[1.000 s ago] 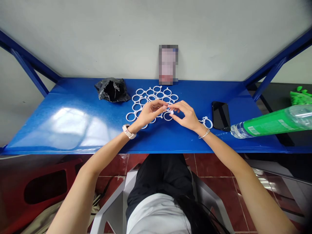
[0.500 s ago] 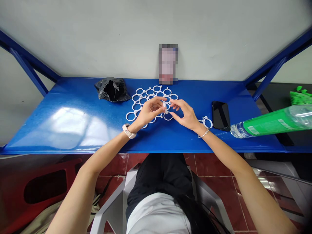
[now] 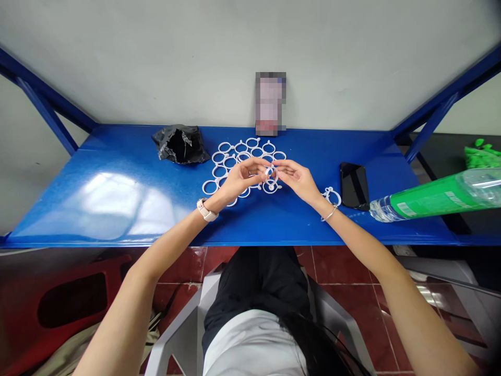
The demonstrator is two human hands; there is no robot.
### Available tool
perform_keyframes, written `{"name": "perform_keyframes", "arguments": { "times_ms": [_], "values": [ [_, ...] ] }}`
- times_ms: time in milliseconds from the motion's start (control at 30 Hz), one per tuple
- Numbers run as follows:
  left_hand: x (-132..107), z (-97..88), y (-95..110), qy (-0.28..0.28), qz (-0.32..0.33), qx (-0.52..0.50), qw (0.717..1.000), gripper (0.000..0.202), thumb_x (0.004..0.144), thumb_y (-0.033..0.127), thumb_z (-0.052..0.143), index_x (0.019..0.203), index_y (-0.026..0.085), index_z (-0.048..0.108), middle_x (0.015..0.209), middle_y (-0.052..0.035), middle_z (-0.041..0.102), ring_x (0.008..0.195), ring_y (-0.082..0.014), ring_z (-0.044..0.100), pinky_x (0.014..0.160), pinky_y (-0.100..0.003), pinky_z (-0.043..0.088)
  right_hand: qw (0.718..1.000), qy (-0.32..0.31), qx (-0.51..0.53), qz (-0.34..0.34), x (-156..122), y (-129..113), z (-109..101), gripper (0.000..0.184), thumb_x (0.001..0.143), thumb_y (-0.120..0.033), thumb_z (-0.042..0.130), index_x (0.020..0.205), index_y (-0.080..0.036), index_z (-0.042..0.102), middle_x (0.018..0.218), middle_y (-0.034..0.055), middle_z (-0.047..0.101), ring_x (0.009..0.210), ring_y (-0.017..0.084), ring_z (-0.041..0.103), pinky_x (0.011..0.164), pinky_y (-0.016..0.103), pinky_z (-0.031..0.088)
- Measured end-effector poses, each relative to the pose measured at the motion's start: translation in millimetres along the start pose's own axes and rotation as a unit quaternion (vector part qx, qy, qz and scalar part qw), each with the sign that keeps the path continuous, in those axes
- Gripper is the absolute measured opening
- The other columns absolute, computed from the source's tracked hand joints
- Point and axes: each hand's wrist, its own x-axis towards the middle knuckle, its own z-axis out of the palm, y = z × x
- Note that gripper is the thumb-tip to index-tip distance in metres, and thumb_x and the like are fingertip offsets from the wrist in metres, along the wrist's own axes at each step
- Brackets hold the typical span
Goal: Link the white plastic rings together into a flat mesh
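My left hand (image 3: 239, 180) and my right hand (image 3: 299, 180) meet over the middle of the blue shelf (image 3: 117, 198). Between their pinched fingertips they hold one white plastic ring (image 3: 271, 175), tilted up on edge. Several more white rings (image 3: 242, 154) lie flat in rows on the shelf just behind and under my hands. A couple of loose rings (image 3: 332, 196) lie beside my right wrist. A watch sits on my left wrist and a thin bracelet on my right.
A crumpled black bag (image 3: 180, 144) lies at the back left. A black phone (image 3: 354, 185) lies right of my hands, and a green-labelled water bottle (image 3: 434, 197) lies on its side at the far right. A blurred card (image 3: 270, 103) leans against the wall.
My hands have drawn closer together. The white ring between my fingertips has turned from flat to standing on edge, and my right hand has shifted slightly left and up.
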Motion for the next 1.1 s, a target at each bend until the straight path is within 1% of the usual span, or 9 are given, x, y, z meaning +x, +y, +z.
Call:
{"name": "perform_keyframes", "arguments": {
  "times_ms": [133, 267, 367, 467, 633, 767, 900, 1000, 1100],
  "values": [
    [1, -0.8, 0, 0.013, -0.006, 0.005, 1.000, 0.034, 0.080, 0.040, 0.077, 0.104, 0.018, 0.068, 0.087, -0.0027, 0.069, 0.081, -0.0136, 0.066, 0.072, -0.025, 0.054, 0.998, 0.019, 0.042, 0.032, 2, 0, -1, 0.041, 0.079, -0.055, 0.074, 0.103, -0.022, 0.073, 0.095, 0.0047, 0.078, 0.090, 0.020, 0.074, 0.087, 0.037, 0.061],
    [0, -0.2, 0, 0.012, -0.018, 0.061, 0.998, 0.034, 0.084, 0.042, 0.073, 0.106, 0.017, 0.066, 0.089, -0.0034, 0.068, 0.080, -0.0127, 0.066, 0.073, -0.025, 0.053, 0.999, 0.035, 0.016, 0.029, 3, -3, -7, 0.035, 0.080, -0.051, 0.074, 0.099, -0.021, 0.075, 0.092, 0.0046, 0.078, 0.086, 0.020, 0.074, 0.084, 0.036, 0.061],
    [-2, 1.2, -1, 0.012, -0.008, 0.136, 0.991, 0.034, 0.089, 0.045, 0.066, 0.109, 0.017, 0.065, 0.096, -0.0058, 0.069, 0.082, -0.0140, 0.067, 0.074, -0.026, 0.054, 0.994, 0.060, -0.085, 0.018, 5, -3, -16, 0.026, 0.084, -0.043, 0.070, 0.096, -0.020, 0.076, 0.091, 0.0057, 0.079, 0.085, 0.021, 0.074, 0.080, 0.036, 0.060],
    [-2, 2.7, -2, 0.015, 0.023, 0.221, 0.975, 0.032, 0.093, 0.045, 0.060, 0.108, 0.018, 0.066, 0.103, -0.0076, 0.071, 0.090, -0.0163, 0.067, 0.076, -0.026, 0.054, 0.972, 0.071, -0.226, 0.004, 8, 2, -25, 0.017, 0.085, -0.032, 0.066, 0.088, -0.020, 0.076, 0.088, 0.0062, 0.079, 0.077, 0.021, 0.072, 0.076, 0.037, 0.059],
    [-3, 4.7, -3, -0.019, 0.102, 0.359, 0.928, 0.025, 0.098, 0.034, 0.050, 0.099, 0.017, 0.068, 0.099, -0.0076, 0.071, 0.087, -0.0167, 0.065, 0.074, -0.027, 0.053, 0.959, 0.038, -0.282, 0.021, 12, 10, -30, 0.015, 0.085, -0.025, 0.063, 0.089, -0.018, 0.076, 0.088, 0.0071, 0.079, 0.080, 0.022, 0.073, 0.078, 0.038, 0.061],
    [-5, 6.8, -7, -0.091, 0.157, 0.458, 0.870, 0.027, 0.101, 0.031, 0.045, 0.110, 0.017, 0.066, 0.116, -0.0117, 0.067, 0.106, -0.0224, 0.064, 0.091, -0.036, 0.053, 0.970, 0.039, -0.240, -0.007, 12, 7, -32, 0.017, 0.087, -0.027, 0.062, 0.094, -0.020, 0.075, 0.103, 0.0085, 0.078, 0.089, 0.023, 0.074, 0.086, 0.041, 0.062],
    [-8, 10.0, -11, -0.157, 0.175, 0.516, 0.824, 0.033, 0.102, 0.032, 0.043, 0.124, 0.017, 0.062, 0.134, -0.0154, 0.062, 0.123, -0.0278, 0.059, 0.101, -0.044, 0.050, 0.969, 0.051, -0.243, -0.008, 14, -2, -43, 0.019, 0.089, -0.025, 0.057, 0.096, -0.021, 0.074, 0.103, 0.0068, 0.077, 0.092, 0.023, 0.073, 0.088, 0.041, 0.061],
    [-9, 13.6, -15, -0.189, 0.169, 0.533, 0.807, 0.039, 0.102, 0.034, 0.044, 0.134, 0.017, 0.058, 0.145, -0.0164, 0.055, 0.136, -0.0313, 0.051, 0.108, -0.049, 0.046, 0.940, 0.022, -0.338, 0.039, 12, -11, -61, 0.019, 0.086, -0.024, 0.058, 0.097, -0.021, 0.074, 0.104, 0.0073, 0.076, 0.088, 0.023, 0.071, 0.083, 0.040, 0.059],
    [-11, 18.1, -19, -0.219, 0.155, 0.552, 0.790, 0.045, 0.103, 0.037, 0.042, 0.142, 0.017, 0.052, 0.154, -0.0162, 0.046, 0.144, -0.0334, 0.043, 0.113, -0.053, 0.039, 0.867, -0.062, -0.480, 0.120, 8, -18, -86, 0.018, 0.079, -0.029, 0.067, 0.095, -0.022, 0.072, 0.101, 0.0069, 0.073, 0.084, 0.025, 0.069, 0.080, 0.041, 0.054]
  ]
}}
